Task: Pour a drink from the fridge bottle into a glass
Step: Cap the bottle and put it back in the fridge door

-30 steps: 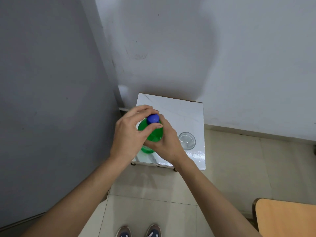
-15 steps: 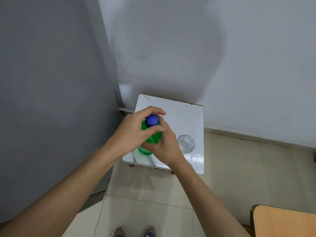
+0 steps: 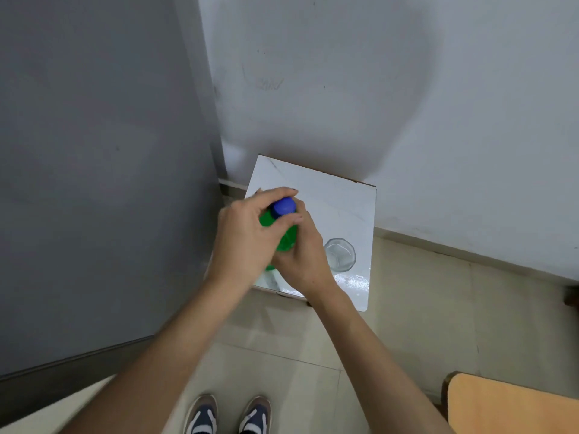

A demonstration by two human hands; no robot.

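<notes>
Head view, looking down at a small white tabletop (image 3: 332, 198) set in the corner of the room.

- Green bottle (image 3: 287, 240): upright, over the near-left part of the tabletop, blue cap (image 3: 284, 206) on. Both hands hide most of its body. A sliver of green shows low down by the left wrist (cannot tell whether the base sits on the tabletop or is held just above it).
- Left hand (image 3: 246, 238): comes in from the left, on top. Its fingers (image 3: 275, 194) are curled over the far side of the cap and the thumb presses the near side, so they are clamped on the cap.
- Right hand (image 3: 302, 253): comes in from the right, lower down. It is wrapped round the bottle's body and grips it. Its fingertips are hidden behind the bottle.
- Glass (image 3: 340, 255): clear, faceted, standing upright on the tabletop near the front-right corner, just beside the right hand. Cannot tell whether they touch.

Surroundings: grey panel (image 3: 94, 151) to the left, white wall (image 3: 391, 89) behind, and pale tiled floor (image 3: 282, 339) below. A pair of dark shoes (image 3: 200, 416) shows at the bottom edge, and a wooden seat (image 3: 513, 408) at the lower right.
</notes>
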